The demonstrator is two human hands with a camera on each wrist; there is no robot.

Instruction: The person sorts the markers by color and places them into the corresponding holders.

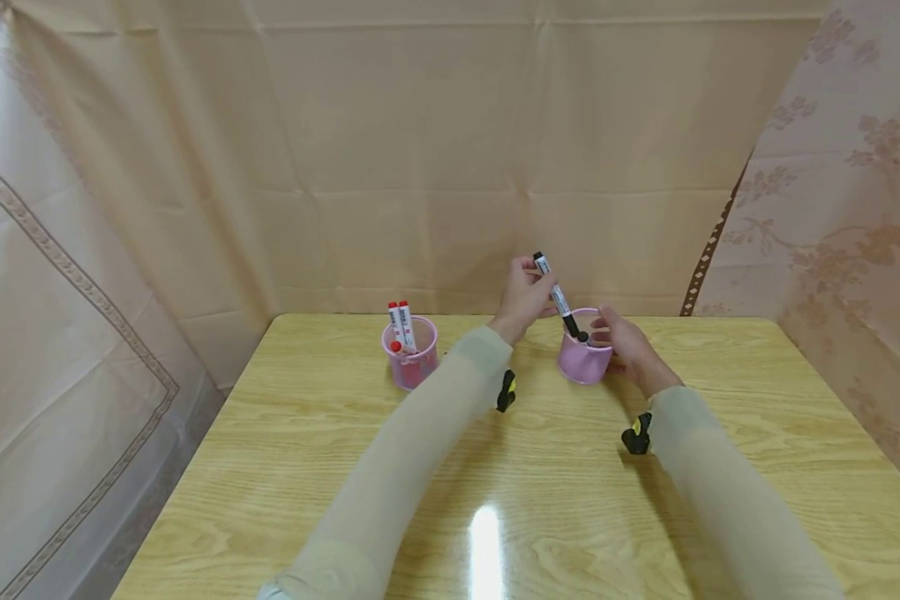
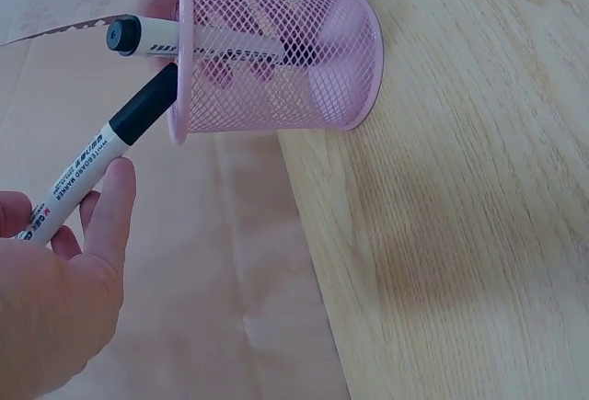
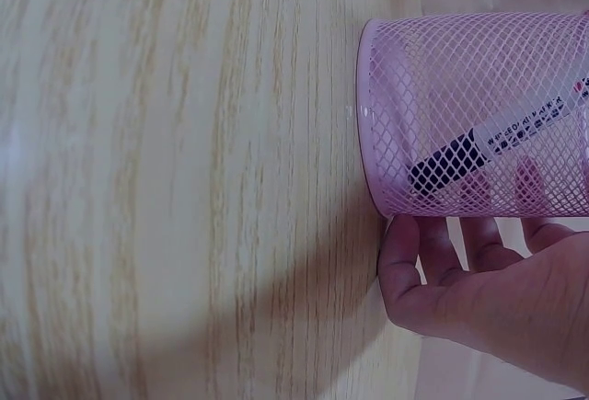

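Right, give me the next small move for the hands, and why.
I'd probably lower the black-and-white cylindrical marker into the round pink mesh cup: the left hand pinches it slanted, black end at the rim; the right hand is around the cup, and a similar marker leans inside.

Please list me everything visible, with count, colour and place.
Table: one, yellowish wood grain, foreground
Left pen cup: one, pink, on table
Right pen cup: one, pink mesh, on table
Red-ended markers: at least three, white and red, in left pen cup
Held whiteboard marker: one, white and black, in left hand
Other whiteboard marker: one, same colours, inside right pen cup
Cloths: three, beige behind, pale left, floral right
Wrist cameras: two, black-and-yellow, near hands
Sleeves: two, pale, foreground
Left hand: one, pinching held whiteboard marker
Right hand: one, gripping right pen cup
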